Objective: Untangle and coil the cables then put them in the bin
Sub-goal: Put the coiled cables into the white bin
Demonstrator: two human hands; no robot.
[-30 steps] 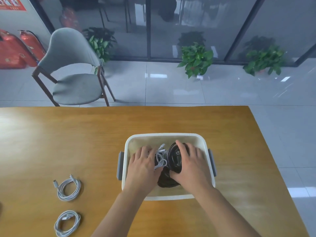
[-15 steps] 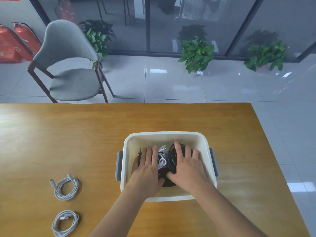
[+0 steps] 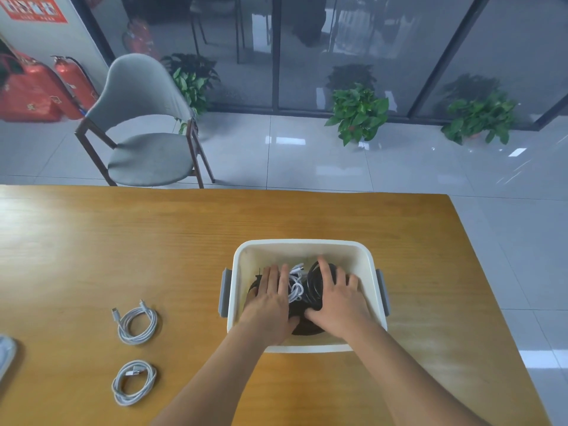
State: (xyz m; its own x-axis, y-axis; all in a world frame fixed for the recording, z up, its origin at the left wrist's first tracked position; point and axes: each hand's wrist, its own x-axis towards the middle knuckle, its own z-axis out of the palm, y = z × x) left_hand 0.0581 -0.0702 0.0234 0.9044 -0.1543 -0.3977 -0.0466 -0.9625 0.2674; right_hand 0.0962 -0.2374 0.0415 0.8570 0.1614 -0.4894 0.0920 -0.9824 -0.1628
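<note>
Both hands, cupped over the black coil a second ago, have flattened, and the coil has sunk lower in the bin (image 3: 302,248).

Left hand (image 3: 270,299) and right hand (image 3: 336,298) lie palm-down, fingers straight and slightly spread, pressing the black cable (image 3: 313,282) and a white cable (image 3: 295,287) against the bin floor (nothing is pinched or gripped). To do this step well, press evenly with both palms so the loops settle flat and do not spring open, then lift straight up without snagging a strand. The black cable is a thick, glossy coil; the white one is thinner and loosely looped between the hands. Two white coils (image 3: 136,325) (image 3: 133,382) lie on the table (image 3: 123,241), well left of the bin, not yet binned.
</note>
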